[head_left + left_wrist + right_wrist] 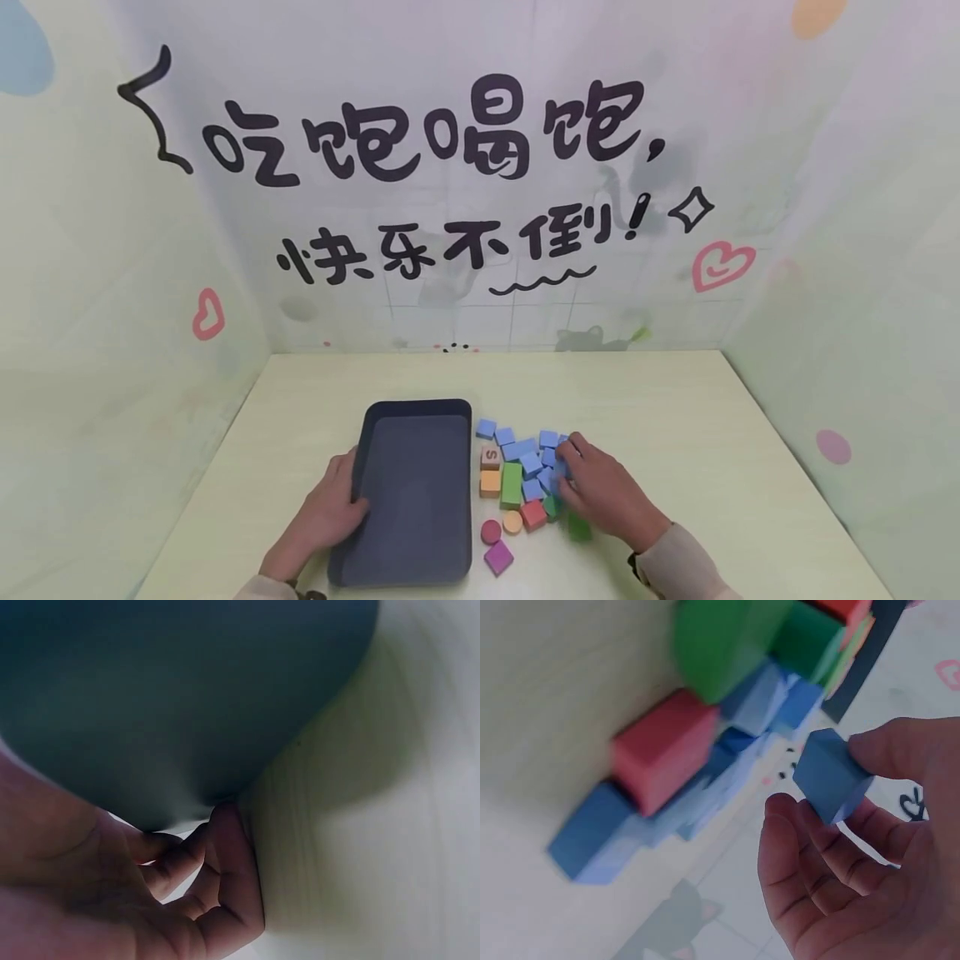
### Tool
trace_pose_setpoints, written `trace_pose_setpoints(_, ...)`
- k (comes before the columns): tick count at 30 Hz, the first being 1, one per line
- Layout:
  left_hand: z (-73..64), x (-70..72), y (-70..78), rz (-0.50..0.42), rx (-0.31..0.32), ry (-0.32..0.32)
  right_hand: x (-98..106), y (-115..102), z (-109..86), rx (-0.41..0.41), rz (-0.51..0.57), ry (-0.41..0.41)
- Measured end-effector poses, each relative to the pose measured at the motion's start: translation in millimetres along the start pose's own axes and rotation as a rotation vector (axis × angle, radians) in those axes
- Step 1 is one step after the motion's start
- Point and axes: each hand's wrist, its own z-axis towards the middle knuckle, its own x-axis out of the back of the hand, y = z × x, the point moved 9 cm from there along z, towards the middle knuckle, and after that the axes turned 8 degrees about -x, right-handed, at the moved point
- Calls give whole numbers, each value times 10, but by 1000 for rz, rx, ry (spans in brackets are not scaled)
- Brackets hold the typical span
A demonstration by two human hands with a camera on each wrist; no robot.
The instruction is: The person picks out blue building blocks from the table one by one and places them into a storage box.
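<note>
A dark grey rectangular tray [416, 500] lies on the table, left of the blocks. My left hand [330, 507] grips its left side, thumb over the rim; the left wrist view shows bent fingers [236, 877] against its outer wall, close to the tabletop. Between thumb and fingertips my right hand [611, 496] pinches a blue block [831, 778] at the right of the pile. Several blue blocks [530, 464] lie close together beside that hand. A green oblong block [512, 485] and a red cube [533, 514] sit at their near side.
Along the tray's right side are a cube marked S [490, 457], an orange cube [491, 483], a red round block [491, 532], an orange round block [512, 522] and a purple cube [498, 557]. Another green block [579, 527] lies below my right hand. Printed walls enclose the table [600, 383].
</note>
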Motion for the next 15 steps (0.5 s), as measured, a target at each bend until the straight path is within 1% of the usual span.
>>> trace_pose_setpoints(5,3,-5,-4,1,-19,20,50,-302,71,54,40,-4)
trace_pose_setpoints(8,-2,1,5,9,-23,29,34,-487,111,88,62,-11)
trace_pose_setpoints(10,-2,5,14,3,-18,23,5,-619,138,116,65,-26)
trace_pose_setpoints(13,2,3,16,7,-1,12,-48,-843,164,185,54,-46)
trace_pose_setpoints(15,2,7,27,6,8,3,-94,-994,179,232,27,-61)
